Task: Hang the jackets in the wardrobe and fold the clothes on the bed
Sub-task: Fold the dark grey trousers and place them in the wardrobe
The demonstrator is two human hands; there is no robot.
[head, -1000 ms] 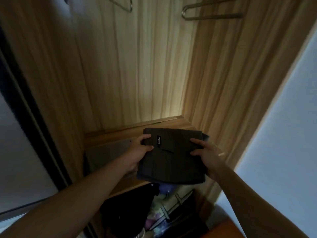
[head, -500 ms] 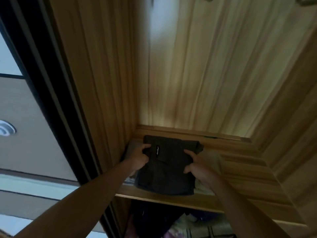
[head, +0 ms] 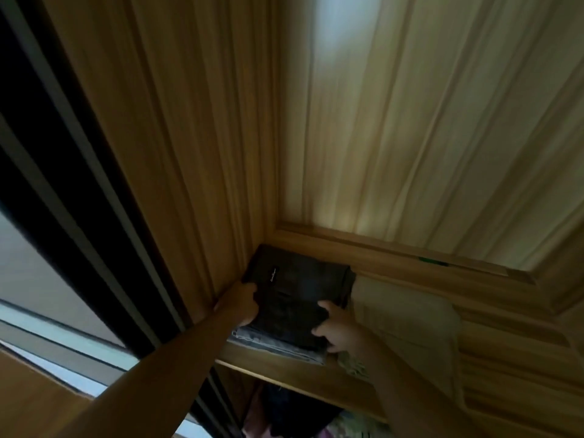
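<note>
The folded dark garment (head: 295, 295) lies on the shelf (head: 284, 371) atop a grey pile (head: 275, 344), long axis running into the left rear corner, its near sides clasped in the grip of left hand (head: 245, 303) and right hand (head: 336, 331).

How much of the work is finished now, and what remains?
Done: a folded grey garment and a folded beige cloth lie on the wooden wardrobe shelf. In hand: the folded dark garment sits on the grey one, left hand and right hand gripping its sides. Left: letting go; jackets and bed are out of view, so unknown.
</note>
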